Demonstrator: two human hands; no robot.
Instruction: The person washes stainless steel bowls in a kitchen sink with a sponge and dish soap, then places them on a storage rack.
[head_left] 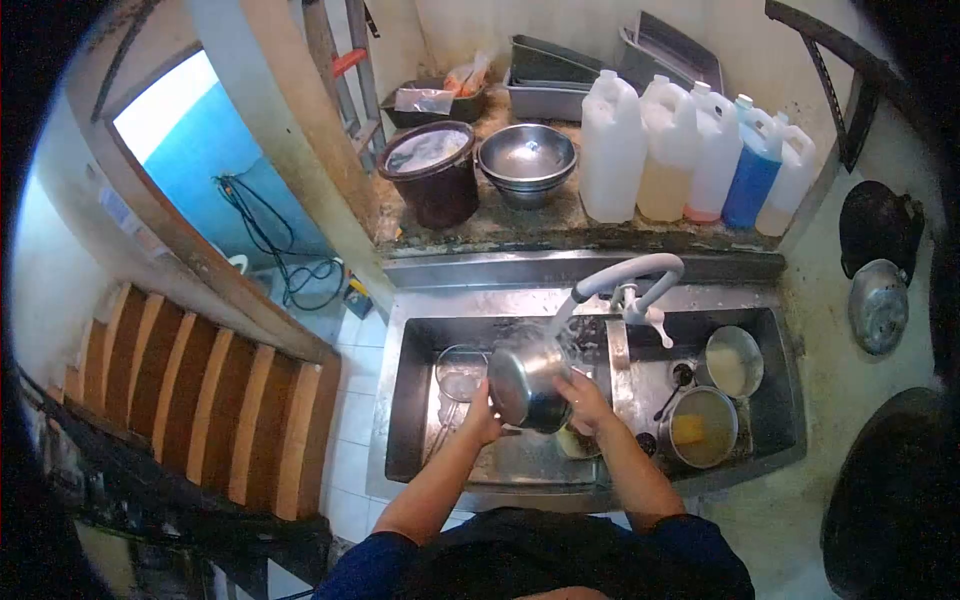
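Observation:
A shiny metal pot (530, 388) is tilted on its side over the left basin, its base facing left. My left hand (482, 420) grips it at the left, and my right hand (588, 402) holds it at the right. Water from the white faucet (650, 272) runs down onto the pot and splashes around it. Below and behind it in the left basin lies a round strainer (462, 372) with a wire handle. Something pale and greenish, partly hidden under the pot, sits at the basin bottom; I cannot make out what it is.
The right basin holds two metal pots with cloudy water, one with a yellow sponge (689, 430), and a dark ladle (672, 390). Behind the sink stand several plastic jugs (612, 150), metal bowls (527, 160) and a dark bucket (430, 185). Wooden stairs (190, 390) are at left.

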